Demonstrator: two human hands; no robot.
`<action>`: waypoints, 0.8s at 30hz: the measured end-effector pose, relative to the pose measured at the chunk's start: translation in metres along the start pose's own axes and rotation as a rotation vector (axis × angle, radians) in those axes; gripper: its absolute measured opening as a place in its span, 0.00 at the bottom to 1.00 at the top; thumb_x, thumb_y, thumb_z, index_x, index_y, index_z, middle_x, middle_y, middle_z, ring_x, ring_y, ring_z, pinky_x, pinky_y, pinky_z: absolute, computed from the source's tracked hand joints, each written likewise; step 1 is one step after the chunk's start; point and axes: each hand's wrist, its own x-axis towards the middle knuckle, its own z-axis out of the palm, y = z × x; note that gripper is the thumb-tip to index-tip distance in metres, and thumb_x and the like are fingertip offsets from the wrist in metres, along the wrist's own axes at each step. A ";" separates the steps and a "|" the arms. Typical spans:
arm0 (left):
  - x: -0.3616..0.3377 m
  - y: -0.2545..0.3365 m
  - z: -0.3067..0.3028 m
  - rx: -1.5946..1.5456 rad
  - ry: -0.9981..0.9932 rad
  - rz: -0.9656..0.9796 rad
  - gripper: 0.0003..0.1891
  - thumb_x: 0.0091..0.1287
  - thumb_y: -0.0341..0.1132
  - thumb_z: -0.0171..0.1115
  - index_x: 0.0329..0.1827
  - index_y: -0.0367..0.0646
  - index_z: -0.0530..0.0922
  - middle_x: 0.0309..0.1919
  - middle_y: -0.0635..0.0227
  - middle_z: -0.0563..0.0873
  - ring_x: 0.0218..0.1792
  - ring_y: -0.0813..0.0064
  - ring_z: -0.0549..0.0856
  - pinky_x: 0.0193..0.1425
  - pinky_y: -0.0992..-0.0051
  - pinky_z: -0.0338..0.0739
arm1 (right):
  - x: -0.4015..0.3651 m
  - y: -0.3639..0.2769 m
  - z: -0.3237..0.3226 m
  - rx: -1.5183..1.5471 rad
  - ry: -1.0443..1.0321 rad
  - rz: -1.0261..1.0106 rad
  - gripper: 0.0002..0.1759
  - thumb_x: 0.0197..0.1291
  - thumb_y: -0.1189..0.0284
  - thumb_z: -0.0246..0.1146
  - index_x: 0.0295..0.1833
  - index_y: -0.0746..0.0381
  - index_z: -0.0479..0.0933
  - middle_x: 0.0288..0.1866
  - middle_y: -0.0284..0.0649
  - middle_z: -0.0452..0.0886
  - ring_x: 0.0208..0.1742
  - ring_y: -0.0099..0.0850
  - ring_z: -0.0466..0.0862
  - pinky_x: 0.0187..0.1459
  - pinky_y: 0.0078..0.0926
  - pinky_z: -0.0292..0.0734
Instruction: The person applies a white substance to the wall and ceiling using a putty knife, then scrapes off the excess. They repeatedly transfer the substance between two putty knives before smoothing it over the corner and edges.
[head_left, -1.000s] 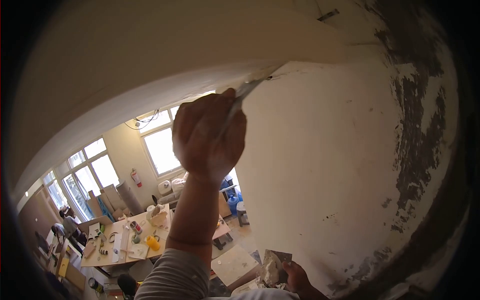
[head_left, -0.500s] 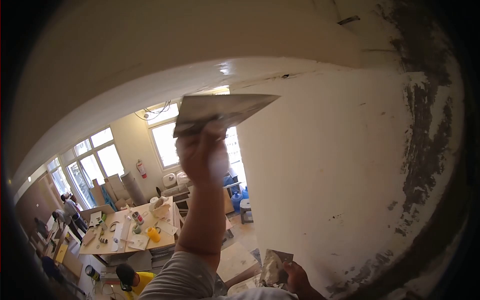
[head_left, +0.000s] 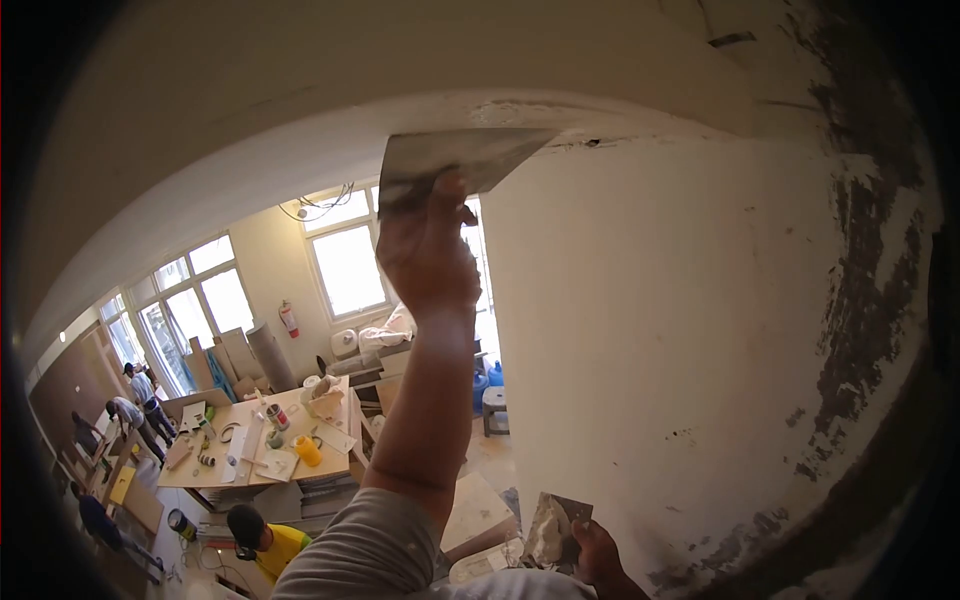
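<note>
My left hand (head_left: 430, 255) is raised overhead, its fingers closed around a broad putty knife (head_left: 440, 155). The blade's far edge meets the underside of the pale beam (head_left: 330, 165), beside a rough, damp-looking patch (head_left: 510, 112). The knife's handle is hidden in my grip. Low in the view, my right hand (head_left: 600, 555) grips a second flat scraper (head_left: 574, 511), thumb on top. A lump of off-white putty (head_left: 547, 530) lies on that blade.
A white wall (head_left: 640, 320) with dark bare patches (head_left: 860, 300) rises at right. Below left stands a worktable (head_left: 225, 410) with cans and tools. A person in yellow (head_left: 280, 550) is beneath; other people (head_left: 145, 390) stand far left. A stool (head_left: 495, 402) is near the wall.
My left hand has moved up and slightly right, bringing the putty knife against the beam's underside. A rough patch now shows there. My right hand keeps its hold on the scraper.
</note>
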 end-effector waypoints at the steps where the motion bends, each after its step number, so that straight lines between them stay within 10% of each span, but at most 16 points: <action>1: -0.009 0.002 -0.004 0.191 0.061 0.033 0.08 0.64 0.32 0.69 0.36 0.35 0.84 0.33 0.67 0.87 0.32 0.79 0.82 0.38 0.76 0.78 | 0.002 -0.007 0.002 0.248 0.033 0.079 0.33 0.36 0.76 0.67 0.55 0.67 0.73 0.39 0.54 0.76 0.40 0.55 0.78 0.39 0.47 0.76; 5: -0.021 -0.004 -0.011 0.643 -0.347 0.769 0.16 0.48 0.21 0.69 0.41 0.44 0.87 0.31 0.64 0.86 0.33 0.69 0.83 0.40 0.71 0.79 | -0.003 0.012 -0.001 -0.153 0.012 -0.057 0.33 0.36 0.77 0.67 0.55 0.67 0.73 0.38 0.53 0.76 0.40 0.55 0.78 0.39 0.47 0.76; 8: -0.021 0.015 0.020 0.579 -0.511 0.947 0.12 0.51 0.20 0.71 0.39 0.40 0.87 0.31 0.65 0.84 0.30 0.72 0.84 0.34 0.75 0.79 | -0.001 0.013 -0.002 -0.253 -0.036 -0.092 0.34 0.36 0.76 0.67 0.56 0.67 0.73 0.39 0.53 0.76 0.41 0.55 0.78 0.40 0.47 0.76; 16: -0.004 0.053 0.019 0.707 -0.334 1.238 0.10 0.54 0.20 0.71 0.39 0.36 0.86 0.33 0.62 0.88 0.32 0.71 0.85 0.36 0.75 0.80 | 0.006 0.005 -0.001 -0.260 -0.033 -0.092 0.32 0.37 0.75 0.69 0.55 0.67 0.73 0.42 0.54 0.78 0.44 0.55 0.80 0.43 0.46 0.77; 22: 0.010 0.066 -0.028 0.509 -0.103 1.101 0.09 0.57 0.19 0.68 0.40 0.32 0.81 0.31 0.59 0.86 0.31 0.67 0.83 0.31 0.74 0.78 | 0.005 0.006 0.001 -0.204 -0.048 -0.079 0.31 0.39 0.75 0.68 0.55 0.65 0.74 0.43 0.54 0.78 0.44 0.56 0.80 0.44 0.46 0.78; 24: -0.003 0.075 -0.037 0.867 -0.072 1.228 0.09 0.58 0.21 0.68 0.42 0.33 0.82 0.31 0.61 0.84 0.30 0.68 0.82 0.30 0.73 0.77 | 0.005 0.004 0.002 -0.162 -0.020 -0.112 0.30 0.39 0.76 0.67 0.55 0.65 0.74 0.42 0.55 0.78 0.44 0.56 0.80 0.44 0.46 0.78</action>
